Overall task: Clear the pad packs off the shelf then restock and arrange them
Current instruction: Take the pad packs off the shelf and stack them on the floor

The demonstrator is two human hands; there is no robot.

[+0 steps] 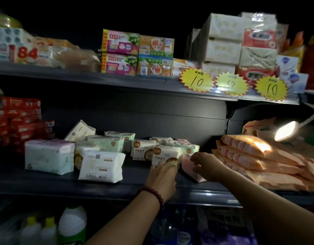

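Several pad packs lie on the dark middle shelf [103,186]. My left hand [163,175], with a red bead bracelet on the wrist, grips the bottom of a white pack with a brown label [166,154] standing near the shelf's front. My right hand [208,166] holds a pink pack [188,165] just to the right of it. To the left stand a white pack [101,167] and a bigger white bundle [48,156]. More greenish-white packs [108,141] lie behind, some tilted.
Orange bagged goods [250,156] are stacked at the shelf's right under a bright lamp [285,130]. Red boxes [20,119] stand at the left. The upper shelf holds soap boxes [136,53] and yellow price tags [196,80]. Bottles [71,225] stand below.
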